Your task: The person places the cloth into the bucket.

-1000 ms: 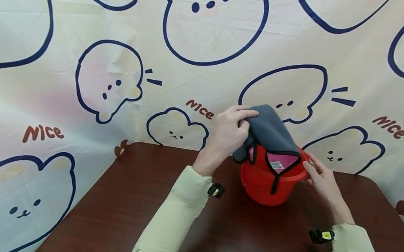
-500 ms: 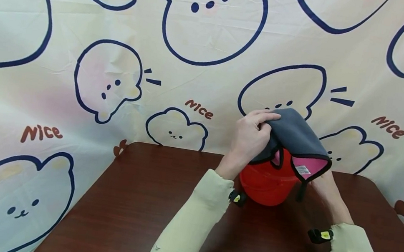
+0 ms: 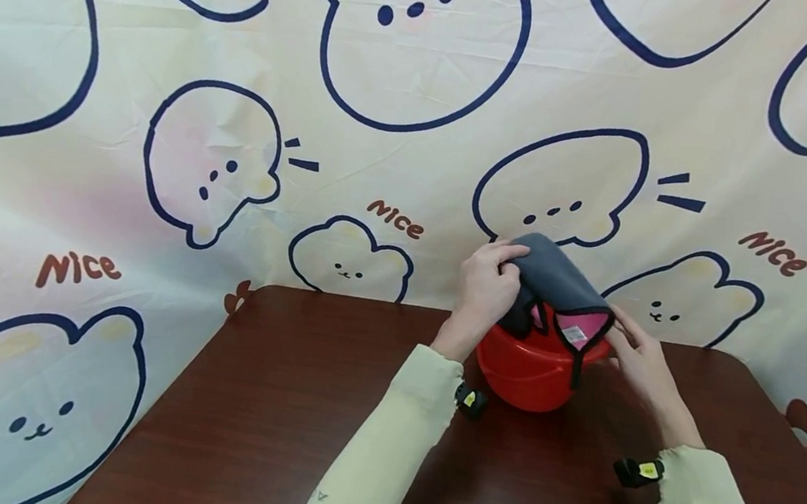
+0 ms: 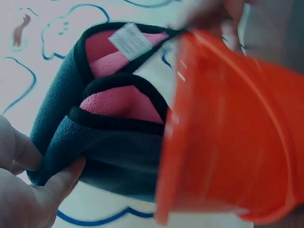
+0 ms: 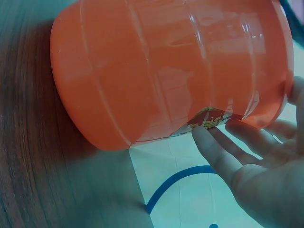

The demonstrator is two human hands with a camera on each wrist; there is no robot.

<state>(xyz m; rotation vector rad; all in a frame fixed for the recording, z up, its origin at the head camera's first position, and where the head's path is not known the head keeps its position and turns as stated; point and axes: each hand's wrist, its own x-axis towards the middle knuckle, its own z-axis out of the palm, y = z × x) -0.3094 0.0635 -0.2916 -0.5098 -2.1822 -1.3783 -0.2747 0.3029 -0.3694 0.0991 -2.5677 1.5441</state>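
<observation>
My left hand (image 3: 485, 289) pinches the folded end of a grey cleaning cloth (image 3: 555, 275) with pink inside, black edging, a white label and a hanging loop. The cloth droops over the mouth of a red plastic bucket (image 3: 524, 378), its loop hanging outside the front. In the left wrist view, thumb and fingers of the left hand (image 4: 28, 185) squeeze the doubled cloth (image 4: 109, 147) beside the bucket's rim (image 4: 166, 190). My right hand (image 3: 642, 367) holds the bucket's right rim. In the right wrist view, fingers of the right hand (image 5: 259, 164) touch the bucket wall (image 5: 142, 71) near a sticker (image 5: 209, 118).
The bucket stands near the back edge of a dark brown wooden table (image 3: 260, 436). Close behind the table hangs a pale curtain (image 3: 400, 159) printed with bear outlines.
My left hand swung the cloth to the right, covering the right rim, then brought it back left and lower over the bucket. The right hand and the bucket stayed in place.
</observation>
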